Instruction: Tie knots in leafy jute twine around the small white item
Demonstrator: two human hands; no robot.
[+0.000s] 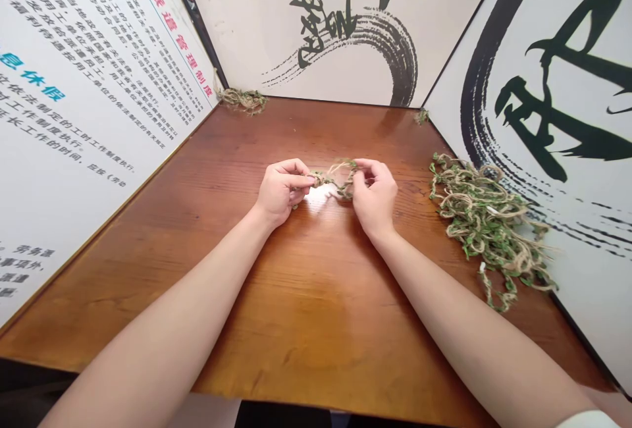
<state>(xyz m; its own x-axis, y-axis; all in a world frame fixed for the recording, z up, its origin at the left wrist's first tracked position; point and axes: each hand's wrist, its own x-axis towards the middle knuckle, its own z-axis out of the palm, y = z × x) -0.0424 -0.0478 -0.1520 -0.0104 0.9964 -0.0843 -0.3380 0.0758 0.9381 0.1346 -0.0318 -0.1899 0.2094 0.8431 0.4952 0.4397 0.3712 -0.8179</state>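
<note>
We see a thin tan-and-green leafy twine strand (323,180) stretched between the bare left hand (279,194) and the bare right hand (374,199), above the glossy reddish-brown wooden table (296,309); the left thumb and forefinger pinch its knotted end, while the other left fingers curl beneath, partly hidden; the right thumb and fingers grasp the other end, but we cannot make out their exact grip behind the hand's back; a pale loop shows between them, blurred against the glare.

To the right lies a tangled heap of tan-and-green leafy twine (486,224); its strands overlap so much that we cannot count them; two small white bits in it are too small to identify; a small tan-and-green twine clump (244,101) sits at the far left corner; the white printed panels around are cut off by the view, as is a white sleeve edge (586,420) at lower right.
</note>
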